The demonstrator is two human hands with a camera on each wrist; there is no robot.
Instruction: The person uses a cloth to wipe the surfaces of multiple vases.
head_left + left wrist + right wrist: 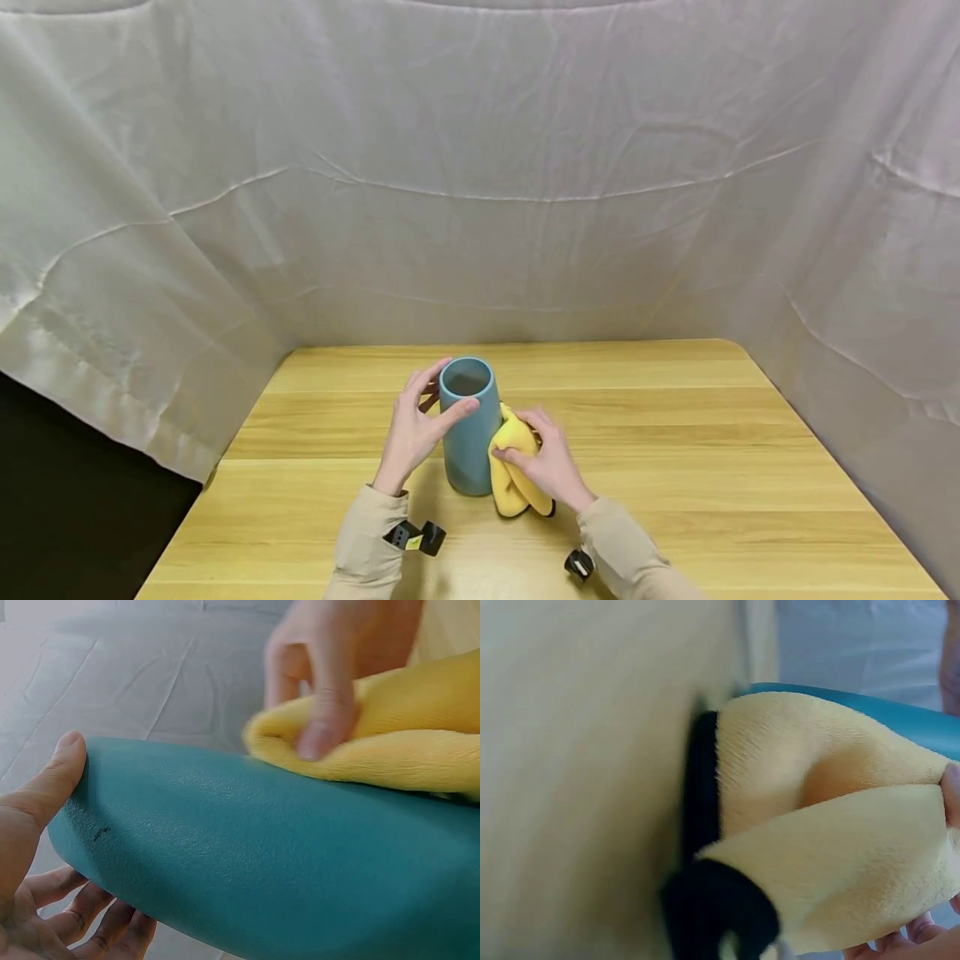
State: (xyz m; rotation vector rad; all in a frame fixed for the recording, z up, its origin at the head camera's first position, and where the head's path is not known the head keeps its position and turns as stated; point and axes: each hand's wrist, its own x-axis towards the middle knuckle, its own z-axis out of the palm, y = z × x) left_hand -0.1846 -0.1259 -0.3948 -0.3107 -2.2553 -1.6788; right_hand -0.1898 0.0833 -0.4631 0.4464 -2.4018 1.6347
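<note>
A tall blue vase (470, 450) with an open round top stands on the wooden table. My left hand (417, 425) holds it near the rim, thumb on the near side and fingers round the far left side. In the left wrist view a small dark mark shows on the vase's surface (225, 832) close to that thumb. My right hand (551, 462) pinches a folded yellow cloth (517, 446) against the vase's right side. Dark edging borders the cloth (840, 862) in the right wrist view, where its lower end hangs near the tabletop.
The light wooden table (675, 450) reaches out to both sides and behind the vase. Pale grey curtains (525, 250) enclose it at the back and sides. A black area (67, 492) lies at the lower left, beyond the table. Small dark cameras sit on both wrists.
</note>
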